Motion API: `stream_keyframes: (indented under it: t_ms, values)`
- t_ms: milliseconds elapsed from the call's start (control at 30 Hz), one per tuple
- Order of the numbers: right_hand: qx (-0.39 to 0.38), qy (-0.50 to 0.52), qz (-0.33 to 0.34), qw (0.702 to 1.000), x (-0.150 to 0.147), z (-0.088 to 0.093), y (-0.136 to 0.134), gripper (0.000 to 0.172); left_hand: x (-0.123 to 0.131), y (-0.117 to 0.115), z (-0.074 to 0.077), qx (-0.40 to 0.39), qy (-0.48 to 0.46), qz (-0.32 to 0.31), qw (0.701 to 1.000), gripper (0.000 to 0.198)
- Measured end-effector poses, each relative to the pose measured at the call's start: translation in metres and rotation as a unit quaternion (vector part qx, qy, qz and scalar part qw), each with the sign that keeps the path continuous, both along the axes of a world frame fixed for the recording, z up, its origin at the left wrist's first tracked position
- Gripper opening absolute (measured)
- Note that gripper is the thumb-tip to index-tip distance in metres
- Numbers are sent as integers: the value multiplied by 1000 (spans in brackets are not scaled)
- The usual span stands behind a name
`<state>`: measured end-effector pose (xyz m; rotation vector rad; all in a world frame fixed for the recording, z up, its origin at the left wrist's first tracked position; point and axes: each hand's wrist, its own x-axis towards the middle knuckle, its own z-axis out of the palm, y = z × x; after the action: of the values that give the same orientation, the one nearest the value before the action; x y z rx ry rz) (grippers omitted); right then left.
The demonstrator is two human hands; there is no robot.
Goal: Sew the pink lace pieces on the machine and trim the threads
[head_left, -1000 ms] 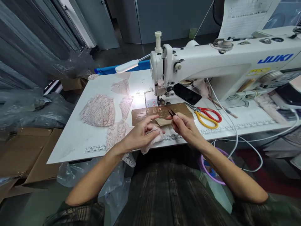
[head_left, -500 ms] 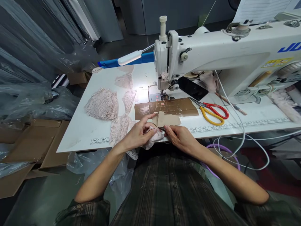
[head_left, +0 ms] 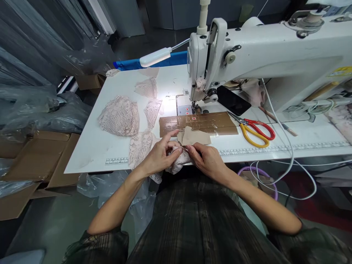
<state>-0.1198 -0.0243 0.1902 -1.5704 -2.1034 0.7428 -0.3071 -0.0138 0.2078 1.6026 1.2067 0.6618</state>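
At the table's front edge, my left hand (head_left: 162, 154) pinches a pale pink lace piece (head_left: 178, 161) between thumb and fingers, its index finger stretched forward. Closed right beside it, my right hand (head_left: 209, 159) has its thumb and index at the lace. A thin dark thing shows at those fingertips, too small to name. Just beyond the fingers lies a beige fabric patch (head_left: 196, 136), over the near edge of a brown taped strip (head_left: 220, 123). More pink lace (head_left: 140, 148) spreads on the table left of my left hand.
Beyond the strip stands a white sewing machine (head_left: 203, 66). Scissors (head_left: 255, 134) with red and yellow handles and a black phone (head_left: 233, 101) lie right of the needle. A lace pile (head_left: 119, 116) sits at left. A white cable (head_left: 280, 128) hangs over the front edge.
The view has shifted, with the machine now larger and further right. My right fingertips have moved slightly closer to my left fingers at the lace. Both hands keep their hold.
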Motion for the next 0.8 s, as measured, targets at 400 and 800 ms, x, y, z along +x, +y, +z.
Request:
stream_keyframes:
  t_ms: [400, 800]
  values:
    - [14, 145, -33, 989, 9, 2, 6, 47, -2, 2, -7, -2, -43, 13, 999, 64]
    - [82, -181, -180, 963, 51, 3, 32, 36, 16, -19, 13, -101, -141, -40, 984, 65]
